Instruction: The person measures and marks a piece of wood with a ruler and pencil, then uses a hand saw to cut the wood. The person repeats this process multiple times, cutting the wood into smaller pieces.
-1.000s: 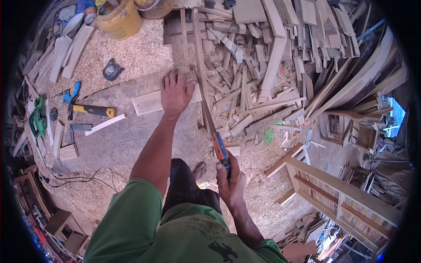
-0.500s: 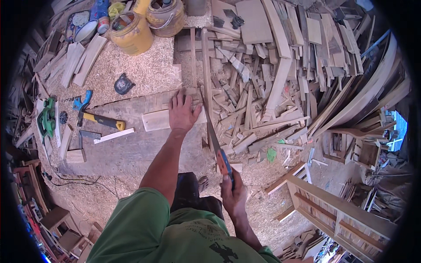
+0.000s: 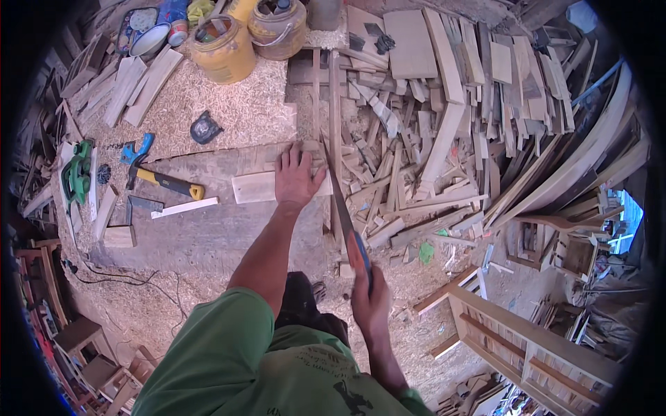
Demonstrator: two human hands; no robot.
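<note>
Evidently, one short, pale, flat plank (image 3: 255, 188) is laid on a worn grey-brown wooden board (image 3: 222, 239) and is covered toward its right end by the left hand (image 3: 297, 177), whose fingers are slightly spread and rested flat. One handsaw (image 3: 341, 204) is gripped by the right hand (image 3: 371, 301), its fingers curled around the orange-and-blue handle; the tapering metal blade is held just beside the plank's right end, and whether its teeth touch cannot be told. Left of the plank, one hammer (image 3: 170, 183) with a yellow-and-black handle, one L-shaped try square (image 3: 144, 203) and one straight pale stick (image 3: 185, 208) are laid. Beyond the plank, two round, stained yellow buckets (image 3: 225, 59) are stood near curled shavings (image 3: 257, 104). Right of it, rough offcuts (image 3: 388, 166), too many to count, are heaped.
</note>
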